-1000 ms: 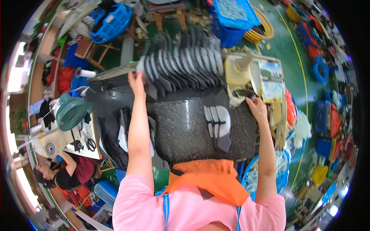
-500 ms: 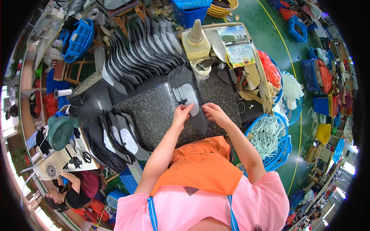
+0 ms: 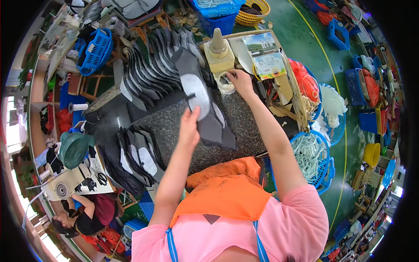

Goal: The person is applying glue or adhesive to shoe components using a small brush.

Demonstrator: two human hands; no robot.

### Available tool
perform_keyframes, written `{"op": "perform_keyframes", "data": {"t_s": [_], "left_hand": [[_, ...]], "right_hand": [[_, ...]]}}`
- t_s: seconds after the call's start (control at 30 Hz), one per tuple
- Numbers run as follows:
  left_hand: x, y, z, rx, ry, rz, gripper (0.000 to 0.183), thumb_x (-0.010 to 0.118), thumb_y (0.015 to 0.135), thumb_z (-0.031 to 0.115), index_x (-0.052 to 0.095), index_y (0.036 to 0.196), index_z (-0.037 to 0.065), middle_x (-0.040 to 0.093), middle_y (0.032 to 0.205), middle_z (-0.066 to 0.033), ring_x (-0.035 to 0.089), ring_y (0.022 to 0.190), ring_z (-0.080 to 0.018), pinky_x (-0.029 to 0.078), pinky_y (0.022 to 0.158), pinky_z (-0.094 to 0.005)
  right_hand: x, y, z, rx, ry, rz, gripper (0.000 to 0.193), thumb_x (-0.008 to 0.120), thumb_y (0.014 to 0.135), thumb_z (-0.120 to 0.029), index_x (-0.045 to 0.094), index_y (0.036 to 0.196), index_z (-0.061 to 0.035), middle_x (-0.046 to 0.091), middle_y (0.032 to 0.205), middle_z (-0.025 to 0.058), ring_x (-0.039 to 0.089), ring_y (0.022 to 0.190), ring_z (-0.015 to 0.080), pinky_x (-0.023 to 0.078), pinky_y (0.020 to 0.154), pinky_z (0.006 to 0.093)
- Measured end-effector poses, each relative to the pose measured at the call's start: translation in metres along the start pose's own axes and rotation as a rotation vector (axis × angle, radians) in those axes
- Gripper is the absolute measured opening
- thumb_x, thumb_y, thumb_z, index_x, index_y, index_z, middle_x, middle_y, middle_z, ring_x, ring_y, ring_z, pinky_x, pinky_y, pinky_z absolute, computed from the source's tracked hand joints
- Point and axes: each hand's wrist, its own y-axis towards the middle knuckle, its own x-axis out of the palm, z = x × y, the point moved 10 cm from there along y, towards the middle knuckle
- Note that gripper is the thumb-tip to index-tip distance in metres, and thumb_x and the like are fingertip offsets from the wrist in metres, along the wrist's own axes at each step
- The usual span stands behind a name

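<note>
My left hand (image 3: 190, 127) is closed on the lower left edge of a long dark grey fabric piece (image 3: 214, 131). It lifts the piece at a tilt over the speckled stone slab (image 3: 170, 118). A pale grey oval patch (image 3: 197, 92) lies on that piece, with a small black tab at its left edge. Beyond, my right hand (image 3: 241, 83) reaches to a small whitish pot (image 3: 226, 90) with a dark inside. Its thumb and fingers pinch at the pot's rim; what they hold is hidden. Behind the pot stands a cream square container (image 3: 218, 61) with a cone-shaped top.
Rows of similar dark pieces (image 3: 148, 74) fan out at the far left; another stack (image 3: 139, 155) lies nearer. A booklet (image 3: 265, 54) rests on the wooden tray at the right. Blue baskets hold pale strips (image 3: 307, 155). A person (image 3: 89, 214) sits by a sewing machine at left.
My right hand has left the fabric piece and moved away from me to the small pot. My left hand has shifted left and raised the piece, now turned with its far end further left.
</note>
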Motion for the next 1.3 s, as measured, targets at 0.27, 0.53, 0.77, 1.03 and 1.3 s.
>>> {"op": "perform_keyframes", "data": {"t_s": [0.27,0.53,0.77,1.03,1.3], "left_hand": [[-0.061,-0.02,-0.113,-0.21,-0.102,0.188,0.017,0.051,0.087,0.016,0.055,0.099,0.004,0.06,0.097,-0.0044,0.056,0.088,-0.0146,0.044,0.077,-0.029],[-0.087,-0.02,-0.144,-0.473,0.023,0.162,0.014,0.055,0.085,0.023,0.054,0.091,0.01,0.06,0.083,-0.001,0.058,0.076,-0.0124,0.046,0.064,-0.0276],[-0.096,-0.016,-0.152,-0.519,-0.013,0.093,0.014,0.053,0.086,0.02,0.052,0.096,0.009,0.061,0.088,-0.0042,0.06,0.079,-0.0168,0.049,0.069,-0.0314],[-0.082,-0.014,-0.141,-0.488,-0.131,0.035,0.018,0.048,0.088,0.017,0.048,0.103,0.008,0.06,0.095,-0.0073,0.06,0.085,-0.0203,0.049,0.074,-0.035],[-0.091,-0.011,-0.14,-0.414,-0.181,0.069,0.015,0.046,0.088,0.012,0.05,0.102,0.008,0.059,0.094,-0.0037,0.057,0.087,-0.0131,0.044,0.08,-0.0276]], "right_hand": [[0.012,-0.086,-0.033,0.461,0.542,-0.364,0.019,0.057,0.079,-0.012,0.062,0.094,-0.0026,0.062,0.088,0.0147,0.062,0.073,0.0274,0.048,0.064,0.0313],[0.028,-0.091,-0.058,-0.17,0.244,-0.288,0.019,0.06,0.069,-0.001,0.065,0.087,-0.0042,0.063,0.086,0.0125,0.06,0.082,0.0265,0.047,0.073,0.0316],[0.003,-0.161,-0.043,-0.073,0.422,-0.483,0.015,0.062,0.07,-0.006,0.066,0.085,-0.0057,0.063,0.084,0.0113,0.06,0.08,0.0265,0.047,0.071,0.0327],[0.028,-0.171,-0.064,-0.228,0.08,-0.779,0.016,0.062,0.071,-0.012,0.065,0.085,-0.0059,0.062,0.079,0.0135,0.059,0.076,0.0308,0.046,0.068,0.0376],[0.061,-0.049,-0.069,-0.22,-0.083,-0.236,0.02,0.057,0.074,-0.014,0.064,0.091,-0.0064,0.061,0.084,0.016,0.058,0.079,0.0329,0.046,0.07,0.0388]]}}
